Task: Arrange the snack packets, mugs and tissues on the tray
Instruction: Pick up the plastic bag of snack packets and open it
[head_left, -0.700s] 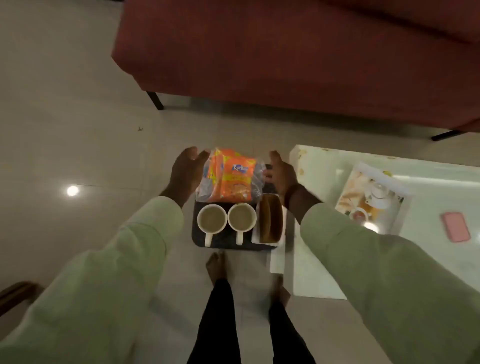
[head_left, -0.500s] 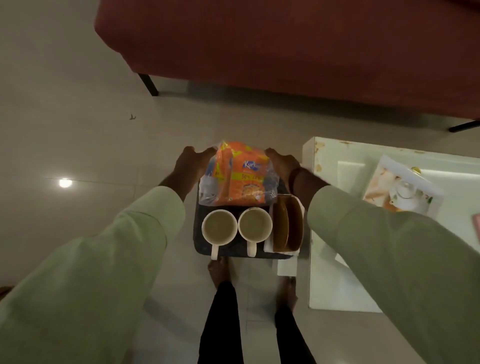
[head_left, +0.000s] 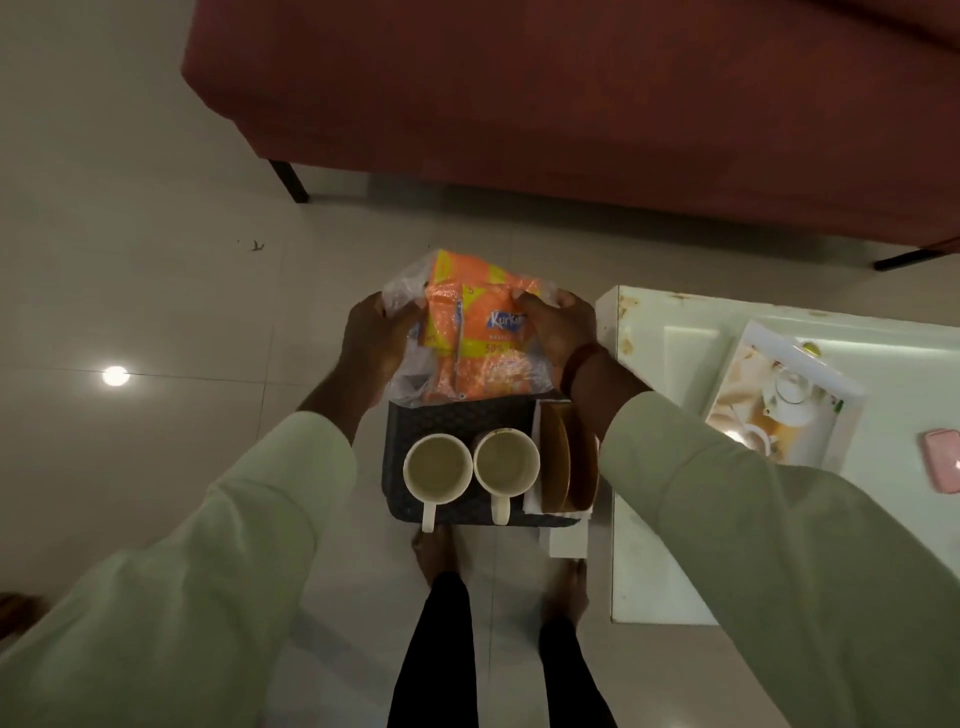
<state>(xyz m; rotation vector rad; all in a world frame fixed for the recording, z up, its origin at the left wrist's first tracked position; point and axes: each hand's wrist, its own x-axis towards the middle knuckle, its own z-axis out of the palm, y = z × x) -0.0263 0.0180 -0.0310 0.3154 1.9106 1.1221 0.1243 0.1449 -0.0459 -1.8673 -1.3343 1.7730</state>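
A dark woven tray (head_left: 457, 415) sits below me, above my feet. On its near half stand two white mugs (head_left: 438, 469) (head_left: 506, 463), side by side, handles toward me. A brown tissue holder with white tissues (head_left: 563, 462) lies along the tray's right side. At the far end is a clear bag of orange snack packets (head_left: 475, 338). My left hand (head_left: 374, 340) grips the bag's left side and my right hand (head_left: 558, 330) grips its right side, fingers over the top.
A white low table (head_left: 670, 467) stands right of the tray, carrying a printed tray with a teapot picture (head_left: 779, 395) and a pink phone (head_left: 943, 460). A red sofa (head_left: 571, 104) fills the far side. Tiled floor lies to the left.
Both hands moved in from beside the snack bag and closed on its two sides. The view shifted slightly; mugs and tissue holder stayed in place.
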